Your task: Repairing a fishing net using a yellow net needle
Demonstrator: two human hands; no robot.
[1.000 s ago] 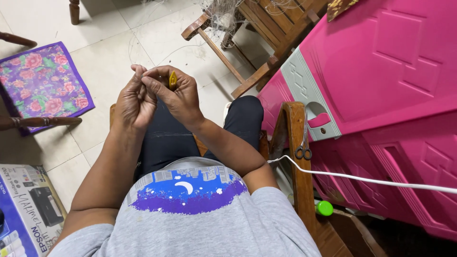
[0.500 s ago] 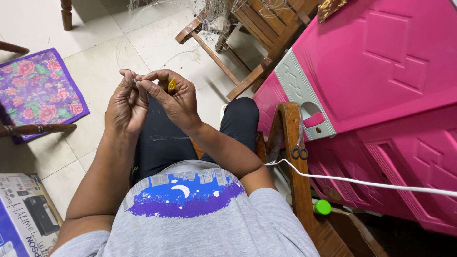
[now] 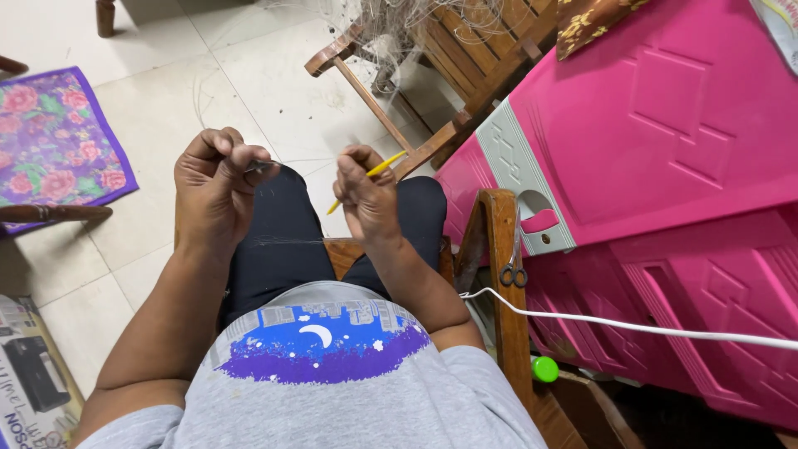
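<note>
I sit on a wooden chair point(image 3: 497, 249) and look down at my lap. My right hand point(image 3: 366, 199) is closed around a thin yellow netting needle point(image 3: 376, 170) that points up and to the right. My left hand point(image 3: 214, 185) is apart from it on the left and pinches fine thread point(image 3: 258, 167) between thumb and fingers. A thin strand of thread runs across my dark trousers point(image 3: 278, 242) below the hands. Fine fishing net point(image 3: 391, 33) hangs over the wooden chair ahead.
A pink plastic cabinet point(image 3: 665, 150) stands close on the right. Small scissors point(image 3: 513, 270) hang on the chair arm, and a white cable point(image 3: 632, 328) crosses beside it. A floral mat point(image 3: 50, 141) lies left on the tiled floor. A printed box point(image 3: 25, 374) sits at the lower left.
My hands were together over my knees; now they have drawn apart, the left going left with the thread and the right going right with the needle.
</note>
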